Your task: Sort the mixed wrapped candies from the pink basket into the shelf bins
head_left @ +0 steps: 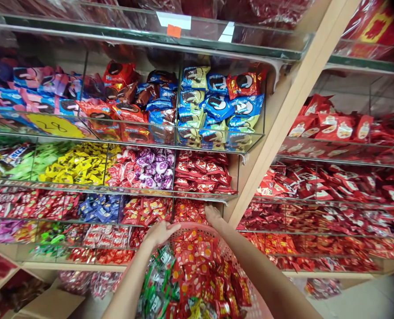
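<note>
A pink perforated basket (258, 292) holds red, green and yellow wrapped candies (197, 261). On its far left rim my left hand (161, 232) is closed, the fingers hooked over the edge. My right hand (213, 215) reaches past the basket's far rim to a shelf bin of small red candies (189, 210). Its fingertips are at the right side of that bin, and I cannot make out whether they hold a candy. The right forearm passes over the basket's right side.
Clear-fronted shelves hold rows of wrapped sweets, with blue and red packets (218, 106) higher up and a yellow price tag (57, 126) at left. A slanting wooden post (283, 110) divides the shelves. A cardboard box (50, 303) sits at lower left.
</note>
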